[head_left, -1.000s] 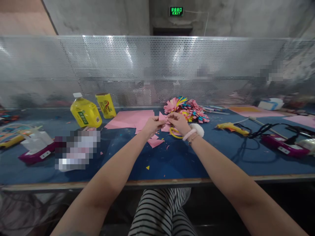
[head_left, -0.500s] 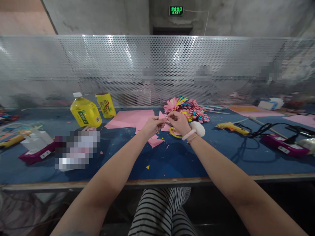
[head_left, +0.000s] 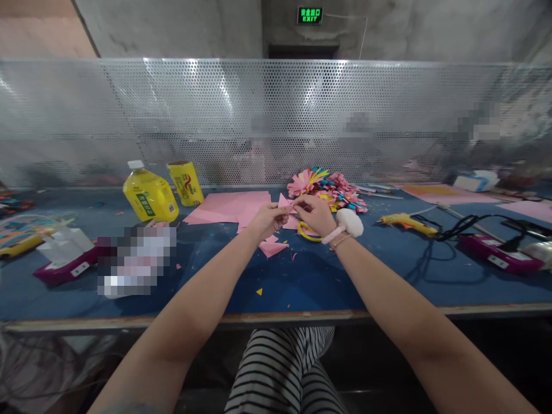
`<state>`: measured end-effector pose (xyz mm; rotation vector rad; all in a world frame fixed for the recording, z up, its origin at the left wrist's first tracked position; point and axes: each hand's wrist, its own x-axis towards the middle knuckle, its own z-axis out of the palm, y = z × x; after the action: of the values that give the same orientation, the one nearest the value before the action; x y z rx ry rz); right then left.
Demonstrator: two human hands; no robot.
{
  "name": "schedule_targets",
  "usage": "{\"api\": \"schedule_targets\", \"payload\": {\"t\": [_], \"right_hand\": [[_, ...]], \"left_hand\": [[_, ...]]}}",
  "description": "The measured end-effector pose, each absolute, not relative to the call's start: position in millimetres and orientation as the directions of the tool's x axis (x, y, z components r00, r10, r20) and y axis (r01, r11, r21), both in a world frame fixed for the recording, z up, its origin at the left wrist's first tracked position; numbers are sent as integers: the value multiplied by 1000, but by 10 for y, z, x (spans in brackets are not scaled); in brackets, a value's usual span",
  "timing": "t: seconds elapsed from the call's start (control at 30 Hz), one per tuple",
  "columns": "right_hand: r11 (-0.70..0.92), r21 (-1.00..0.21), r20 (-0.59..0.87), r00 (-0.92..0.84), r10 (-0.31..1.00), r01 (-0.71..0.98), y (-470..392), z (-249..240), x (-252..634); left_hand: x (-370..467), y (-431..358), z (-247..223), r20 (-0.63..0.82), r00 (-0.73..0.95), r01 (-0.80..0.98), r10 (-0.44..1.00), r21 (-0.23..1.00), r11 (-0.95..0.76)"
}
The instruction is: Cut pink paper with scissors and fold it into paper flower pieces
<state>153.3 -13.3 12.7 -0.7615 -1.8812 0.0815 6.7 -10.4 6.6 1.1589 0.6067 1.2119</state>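
A small folded piece of pink paper (head_left: 284, 202), pointed at the top, is pinched between my two hands over the table. My left hand (head_left: 271, 219) grips its lower left side. The fingertips of my right hand (head_left: 314, 214) close on its right edge; a fluffy white band circles that wrist. Pink sheets (head_left: 228, 206) lie flat behind my left hand. Below the hands rest pink paper offcuts (head_left: 272, 247). Yellow scissor handles (head_left: 307, 232) show beside my right hand, their blades hidden. Colourful paper flowers (head_left: 330, 188) are heaped just behind it.
At left stand a yellow liquid bottle (head_left: 150, 195) and a yellow can-like container (head_left: 185, 183), with a purple power strip (head_left: 69, 267) nearer. On the right lie a yellow glue gun (head_left: 407, 223), black cords and another power strip (head_left: 498, 252). A perforated metal screen (head_left: 284, 121) borders the back.
My right wrist has turned slightly and shifted a little right, its fingers still on the pink paper. My left hand stays nearly in place. The view has tilted very slightly.
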Motion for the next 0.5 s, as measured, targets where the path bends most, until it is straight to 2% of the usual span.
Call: {"api": "schedule_targets", "payload": {"t": [0.4,0.5], "right_hand": [[816,-306,824,-294,485,491,-121,121,1543],[812,-316,829,-273,488,491,-138,123,1533]], "left_hand": [[79,-91,46,202,277,-438,940,897,-63],[83,-111,58,195,297,-436,935,899,-49]]}}
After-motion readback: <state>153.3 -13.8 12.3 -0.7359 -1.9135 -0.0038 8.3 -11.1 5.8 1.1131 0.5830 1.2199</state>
